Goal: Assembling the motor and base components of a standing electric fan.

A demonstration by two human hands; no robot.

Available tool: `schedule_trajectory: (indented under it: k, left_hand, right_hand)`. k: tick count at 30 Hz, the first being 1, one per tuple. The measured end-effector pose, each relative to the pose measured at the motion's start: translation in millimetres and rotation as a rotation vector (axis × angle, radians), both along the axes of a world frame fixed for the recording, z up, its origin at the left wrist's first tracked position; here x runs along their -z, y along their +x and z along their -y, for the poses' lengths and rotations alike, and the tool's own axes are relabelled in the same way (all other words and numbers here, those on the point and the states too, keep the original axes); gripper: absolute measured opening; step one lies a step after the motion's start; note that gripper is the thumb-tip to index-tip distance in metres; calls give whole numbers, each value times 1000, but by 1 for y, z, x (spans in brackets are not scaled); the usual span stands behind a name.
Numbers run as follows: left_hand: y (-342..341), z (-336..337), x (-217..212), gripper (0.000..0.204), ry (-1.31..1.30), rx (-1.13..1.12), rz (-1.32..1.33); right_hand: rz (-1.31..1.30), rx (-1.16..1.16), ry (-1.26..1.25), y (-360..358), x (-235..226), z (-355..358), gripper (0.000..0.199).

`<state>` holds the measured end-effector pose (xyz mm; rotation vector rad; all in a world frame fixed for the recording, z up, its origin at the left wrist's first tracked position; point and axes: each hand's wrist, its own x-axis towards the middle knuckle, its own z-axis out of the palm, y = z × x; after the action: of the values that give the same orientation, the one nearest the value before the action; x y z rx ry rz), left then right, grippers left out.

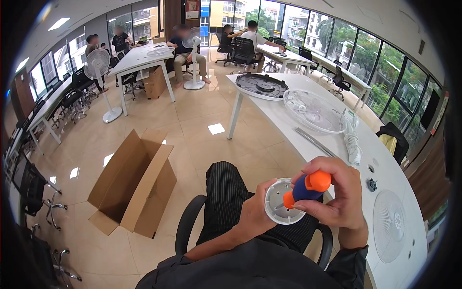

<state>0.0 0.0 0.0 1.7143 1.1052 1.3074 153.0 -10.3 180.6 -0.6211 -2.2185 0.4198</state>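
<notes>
Close to my lap, my left hand [255,212] is wrapped round a white round cup-shaped plastic part [284,221], its open side facing up. Inside the part, small holes and ribs show around a grey floor. My right hand [347,197] grips a screwdriver [308,187] with a blue and orange handle, held at a slant over the part. The screwdriver's shaft reaches down into the part; whether its tip sits in a screw I cannot tell.
On the white table [332,144] to my right lie a black round part [262,86], a white fan grille [315,111], a metal pole [315,141], a plastic-wrapped bundle [352,142], a small dark part [371,184] and another grille [390,225]. An open cardboard box [151,192] stands left. Other people sit farther off.
</notes>
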Motion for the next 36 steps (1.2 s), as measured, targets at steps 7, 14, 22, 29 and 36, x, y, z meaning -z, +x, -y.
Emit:
schedule_trajectory:
  k: [7,14,22,29,36]
  left_hand:
    - [8,-4,10,89,146,-64,50]
    - [10,-3,6,90,134,-65,22]
    - [11,-13,16,89,156,-44,61]
    - [14,-15,5,93,126,-92,98]
    - [23,-9,8,89,234,-49,61]
  right_hand:
    - [25,-95,-77,3,-7,2,49]
    - [-66,13,-37,7,5,-1,49]
    - [-14,169,76,8,6,1,51]
    - [8,32,41,21,2,-10,46]
    - [-28,152,75,8,10,-10,44]
